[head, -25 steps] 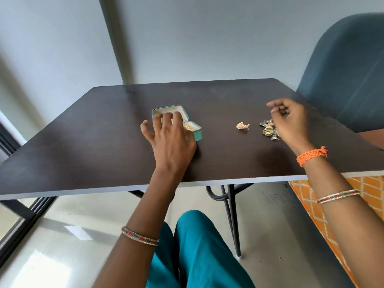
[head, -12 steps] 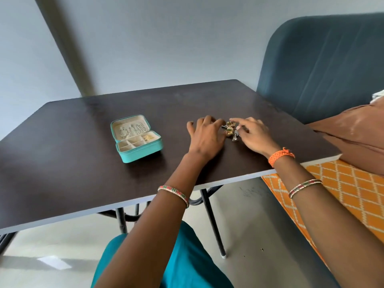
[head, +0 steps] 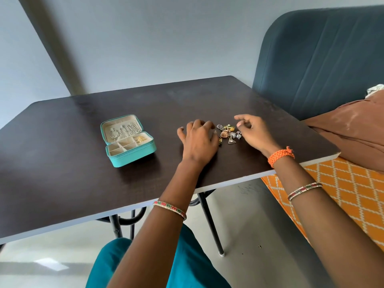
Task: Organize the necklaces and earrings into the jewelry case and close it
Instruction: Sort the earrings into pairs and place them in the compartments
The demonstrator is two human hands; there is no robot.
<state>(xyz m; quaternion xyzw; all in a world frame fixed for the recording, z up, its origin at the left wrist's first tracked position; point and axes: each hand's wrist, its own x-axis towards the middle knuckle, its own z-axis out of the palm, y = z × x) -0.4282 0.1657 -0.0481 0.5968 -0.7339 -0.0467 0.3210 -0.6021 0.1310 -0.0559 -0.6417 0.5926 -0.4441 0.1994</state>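
A small heap of earrings lies on the dark table, directly between the two hands. The left hand rests palm down just left of the heap, fingers spread and gripping nothing. The right hand hovers just right of it, loosely curled, thumb and forefinger nearly pinched; whether they hold anything cannot be told. The open teal jewelry case sits well left of the heap, beyond the left hand.
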